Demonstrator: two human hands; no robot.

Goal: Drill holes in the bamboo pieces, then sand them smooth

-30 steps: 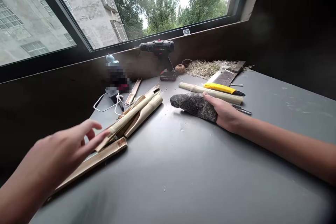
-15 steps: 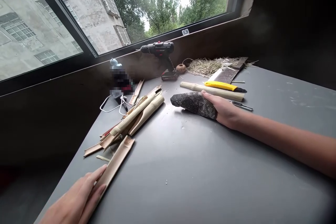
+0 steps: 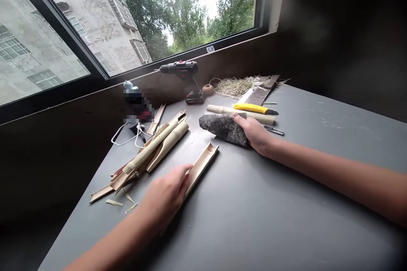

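My left hand [image 3: 168, 190] is closed around a split length of bamboo [image 3: 205, 161], holding it slantwise at the front middle of the grey table. The bamboo's hollow inner side faces up, and its near end is hidden by the hand. Farther back on the right, my right hand [image 3: 256, 133] grips the right end of a piece of black sandpaper [image 3: 224, 128], its thumb on top. Pale dust speckles the dark grainy sheet. Just behind the sandpaper lie a bamboo stick [image 3: 222, 109], a yellow-handled tool [image 3: 251, 108] and a metal cutter [image 3: 276, 131].
Several bamboo pieces [image 3: 171, 139] are heaped on the left, with thin slivers [image 3: 114, 203] before them. A cordless drill [image 3: 181, 70], a twine ball [image 3: 207, 89], straw [image 3: 233, 87] and a dark board [image 3: 269, 89] stand or lie along the back. White cord [image 3: 116, 137] trails at the left edge.
My left hand has carried the split bamboo to the right, away from the heap and nearer the sandpaper. My right hand keeps its hold on the sandpaper. The view has shifted slightly.
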